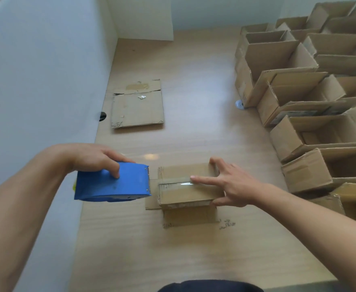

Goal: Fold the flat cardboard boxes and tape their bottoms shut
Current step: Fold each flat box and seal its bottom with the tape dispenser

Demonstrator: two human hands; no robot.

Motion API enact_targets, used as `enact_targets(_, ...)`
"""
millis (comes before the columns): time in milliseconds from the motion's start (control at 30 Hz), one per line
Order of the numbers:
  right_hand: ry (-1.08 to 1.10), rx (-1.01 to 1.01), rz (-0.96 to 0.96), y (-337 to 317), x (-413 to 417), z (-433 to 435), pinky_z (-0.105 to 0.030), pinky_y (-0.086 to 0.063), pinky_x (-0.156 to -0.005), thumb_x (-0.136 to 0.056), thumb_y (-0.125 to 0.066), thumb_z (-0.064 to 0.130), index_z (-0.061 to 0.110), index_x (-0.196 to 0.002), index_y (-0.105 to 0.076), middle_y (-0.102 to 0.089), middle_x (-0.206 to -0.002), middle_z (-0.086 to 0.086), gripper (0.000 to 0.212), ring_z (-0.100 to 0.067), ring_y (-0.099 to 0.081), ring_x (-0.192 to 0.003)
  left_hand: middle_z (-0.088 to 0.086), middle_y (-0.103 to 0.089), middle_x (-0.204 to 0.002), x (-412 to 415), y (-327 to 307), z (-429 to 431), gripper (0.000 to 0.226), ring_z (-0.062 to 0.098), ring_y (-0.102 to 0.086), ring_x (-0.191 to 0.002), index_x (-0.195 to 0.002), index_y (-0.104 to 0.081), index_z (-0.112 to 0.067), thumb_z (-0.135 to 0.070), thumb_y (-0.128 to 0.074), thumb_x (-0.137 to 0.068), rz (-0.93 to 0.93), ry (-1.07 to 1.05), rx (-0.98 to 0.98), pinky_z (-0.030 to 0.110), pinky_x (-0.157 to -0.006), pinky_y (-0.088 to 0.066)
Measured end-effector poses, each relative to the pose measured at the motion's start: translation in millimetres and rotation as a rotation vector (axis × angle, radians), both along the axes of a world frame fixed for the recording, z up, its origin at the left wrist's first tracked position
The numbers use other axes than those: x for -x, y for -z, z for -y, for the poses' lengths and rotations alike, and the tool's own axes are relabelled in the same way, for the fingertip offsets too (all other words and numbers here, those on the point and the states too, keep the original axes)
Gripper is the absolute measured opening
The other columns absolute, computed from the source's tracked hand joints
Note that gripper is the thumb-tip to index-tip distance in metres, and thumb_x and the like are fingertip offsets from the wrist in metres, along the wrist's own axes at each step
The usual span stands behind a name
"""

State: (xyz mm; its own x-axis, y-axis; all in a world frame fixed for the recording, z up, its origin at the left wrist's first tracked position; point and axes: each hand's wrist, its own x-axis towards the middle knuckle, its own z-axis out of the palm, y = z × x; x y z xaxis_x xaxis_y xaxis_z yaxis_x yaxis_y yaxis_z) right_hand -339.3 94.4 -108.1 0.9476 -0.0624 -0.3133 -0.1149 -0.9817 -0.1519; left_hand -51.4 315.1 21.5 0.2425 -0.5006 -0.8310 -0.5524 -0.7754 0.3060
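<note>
Desk (194, 91): light wood, walled in on the far side and to the left of the upturned box.

Erected boxes (255, 66): a crowded batch, mouths up, well to the right of and beyond the upturned box. Many look done.

Flat cardboard box (138, 108): lies unfolded on the desk, beyond the upturned box and slightly left, well apart from it. Judging by this, it's next in line.

Upturned box (185, 193): small, sits bottom up on the desk near the front edge, its top flaps splayed flat on the desk under it. Corrugated, so light and fairly stiff, but the closed bottom flaps will sag if pressed mid-seam, and an empty box slides easily on this smooth desk. Best hold: pin it from above with a spread hand near the edges.

Tape dispenser (111, 184): blue, just left of the upturned box, cutter end facing it.

Left hand (95, 157): clamped over the top of the dispenser, fingers curled down its side.

Right hand (236, 186): splayed flat on the box's right end, gripping nothing, with the index finger (204, 179) pressing the tape down.

Clear tape strip (172, 183): runs along the bottom seam. I can't tell whether it is cut from the dispenser yet.
</note>
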Motion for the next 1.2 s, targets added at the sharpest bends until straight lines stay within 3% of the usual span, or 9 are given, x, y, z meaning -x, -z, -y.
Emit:
enact_targets(133, -0.011, 0.029, -0.032, -6, 0, -3, -0.035, -0.038, -0.095, -0.084, -0.056, 0.070, 0.069, -0.140, 0.011, -0.016, -0.142, -0.010, 0.087, -0.025, -0.036, -0.115, -0.021, -0.071, -0.102, -7, -4, -2, 0.041, 0.007, -0.066, -0.096, -0.099, -0.069, -0.061, -0.022, -0.062, -0.086, 0.093, 0.041, -0.053, 0.024, -0.088, -0.048)
enact_targets(333, -0.007, 0.039, -0.055, -11, -3, -5, -0.037, -0.042, -0.093, -0.085, -0.056, 0.069, 0.068, -0.141, 0.014, -0.018, -0.139, -0.009, 0.090, -0.023, -0.038, -0.105, -0.017, -0.071, -0.105, -12, -3, -10, 0.037, 0.010, -0.067, -0.096, -0.098, -0.070, -0.059, -0.032, -0.064, -0.074, 0.128, 0.015, -0.118, 0.028, -0.091, -0.051)
enact_targets(533, -0.019, 0.092, -0.093, -12, -3, -7, -0.038, -0.037, -0.097, -0.087, -0.050, 0.071, 0.068, -0.136, 0.023, -0.008, -0.149, -0.012, 0.088, -0.029, -0.033, -0.129, -0.011, -0.068, -0.111, -6, 14, -6, 0.045, 0.019, -0.065, -0.103, -0.097, -0.065, -0.067, -0.039, -0.058, -0.063, 0.149, 0.074, -0.119, 0.046, -0.094, -0.054)
enact_targets(700, -0.026, 0.158, -0.126, -14, -6, -11, -0.040, -0.035, -0.098, -0.089, -0.045, 0.071, 0.065, -0.140, 0.020, 0.001, -0.155, -0.015, 0.083, -0.030, -0.030, -0.134, -0.014, -0.064, -0.111, -4, 22, 2, 0.039, 0.012, -0.061, -0.100, -0.107, -0.067, -0.056, -0.028, -0.060, -0.081, 0.213, 0.104, -0.095, 0.031, -0.088, -0.051)
enact_targets(1000, 0.046, 0.156, -0.143, -13, -4, -20, -0.041, -0.033, -0.096, -0.090, -0.046, 0.068, 0.065, -0.142, 0.015, 0.002, -0.155, -0.013, 0.080, -0.029, -0.029, -0.135, -0.012, -0.060, -0.113, 12, 59, 13, 0.042, 0.013, -0.055, -0.099, -0.120, -0.063, -0.051, -0.038, -0.058, -0.081, 0.244, 0.133, -0.069, 0.029, -0.074, -0.045)
enact_targets(1100, 0.078, 0.184, -0.120, -14, -4, -23, -0.043, -0.033, -0.097, -0.088, -0.049, 0.068, 0.066, -0.141, 0.014, -0.004, -0.153, -0.012, 0.082, -0.031, -0.030, -0.131, -0.011, -0.062, -0.112, 22, 72, 16, 0.039, 0.015, -0.056, -0.101, -0.123, -0.063, -0.048, -0.043, -0.057, -0.085, 0.294, 0.152, 0.028, 0.030, -0.078, -0.047)
enact_targets(1200, 0.112, 0.200, -0.110, -15, -4, -30, -0.051, -0.020, -0.113, -0.090, -0.052, 0.063, 0.065, -0.143, 0.009, -0.003, -0.156, -0.012, 0.081, -0.032, -0.016, -0.140, -0.007, -0.066, -0.113, 36, 79, 23, 0.036, 0.019, -0.056, -0.104, -0.121, -0.066, -0.040, -0.044, -0.057, -0.086, 0.385, 0.251, 0.102, 0.035, -0.088, -0.050)
